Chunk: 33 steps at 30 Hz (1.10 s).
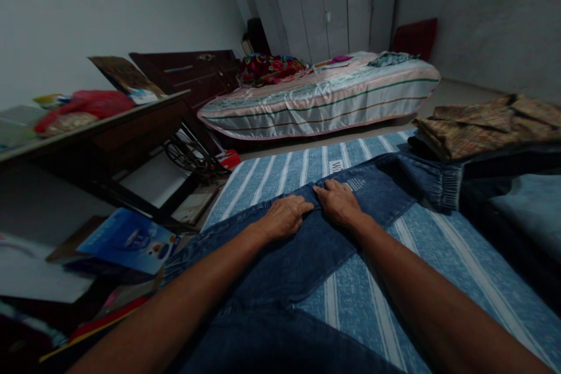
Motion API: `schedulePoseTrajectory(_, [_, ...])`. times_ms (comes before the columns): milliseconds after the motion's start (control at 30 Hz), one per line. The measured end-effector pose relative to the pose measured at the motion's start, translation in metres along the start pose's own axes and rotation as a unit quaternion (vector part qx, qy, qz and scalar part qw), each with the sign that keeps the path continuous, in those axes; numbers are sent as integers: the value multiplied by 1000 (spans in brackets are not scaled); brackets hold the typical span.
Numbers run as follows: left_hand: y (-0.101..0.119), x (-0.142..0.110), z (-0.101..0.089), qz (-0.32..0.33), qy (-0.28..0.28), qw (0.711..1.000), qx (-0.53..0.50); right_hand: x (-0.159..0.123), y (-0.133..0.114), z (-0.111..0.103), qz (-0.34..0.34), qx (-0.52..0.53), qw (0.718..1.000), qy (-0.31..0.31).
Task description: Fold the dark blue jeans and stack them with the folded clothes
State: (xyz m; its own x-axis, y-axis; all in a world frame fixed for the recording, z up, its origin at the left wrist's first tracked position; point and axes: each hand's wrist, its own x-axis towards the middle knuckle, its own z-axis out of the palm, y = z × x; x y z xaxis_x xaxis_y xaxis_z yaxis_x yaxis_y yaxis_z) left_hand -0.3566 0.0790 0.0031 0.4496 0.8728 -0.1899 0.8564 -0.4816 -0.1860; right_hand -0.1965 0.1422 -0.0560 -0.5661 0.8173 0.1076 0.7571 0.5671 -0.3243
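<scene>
A pair of dark blue jeans (pixel 307 245) lies spread on a blue and white striped mat (pixel 438 251) in front of me. My left hand (pixel 284 216) rests palm down on one trouser leg, fingers curled over its far edge. My right hand (pixel 339 203) lies right beside it on the same leg, fingers also at the far edge. The two hands nearly touch. The cuff of the leg (pixel 445 187) reaches to the right, up against a pile of folded clothes.
Folded clothes (pixel 486 123) are stacked at the right of the mat. A striped mattress (pixel 319 99) lies on the floor beyond. At the left stands a wooden sewing-machine table (pixel 118 128), with a blue box (pixel 129 239) and papers below. White cabinets (pixel 324 6) line the back wall.
</scene>
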Motion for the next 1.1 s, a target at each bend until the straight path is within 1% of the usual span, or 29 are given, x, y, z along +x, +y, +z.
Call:
schedulePoseTrajectory(133, [5, 2, 1, 19, -15, 999, 42, 0, 0, 1, -2, 1, 1000, 6])
schedulePoseTrajectory(267, [11, 1, 0, 22, -9, 997, 70, -1, 0, 2, 0, 4, 1000, 6])
schedulePoseTrajectory(467, [25, 0, 1, -10, 15, 996, 85, 1, 0, 4, 7, 2, 1000, 0])
schedulePoseTrajectory(633, [35, 2, 3, -29, -3, 995, 93, 1, -1, 3, 6, 5, 1000, 3])
schedulePoseTrajectory(733, [36, 4, 2, -44, -8, 996, 83, -1, -1, 1, 6, 7, 1000, 0])
schedulePoseTrajectory(867, [34, 9, -1, -68, 3, 996, 66, -1, -1, 1, 7, 14, 1000, -10])
schedulePoseTrajectory(967, [34, 10, -1, -63, 10, 996, 66, 0, 0, 2, 5, 18, 1000, -9])
schedulePoseTrajectory(1100, [37, 10, 0, -54, 3, 996, 65, 0, 0, 2, 2, 14, 1000, -2])
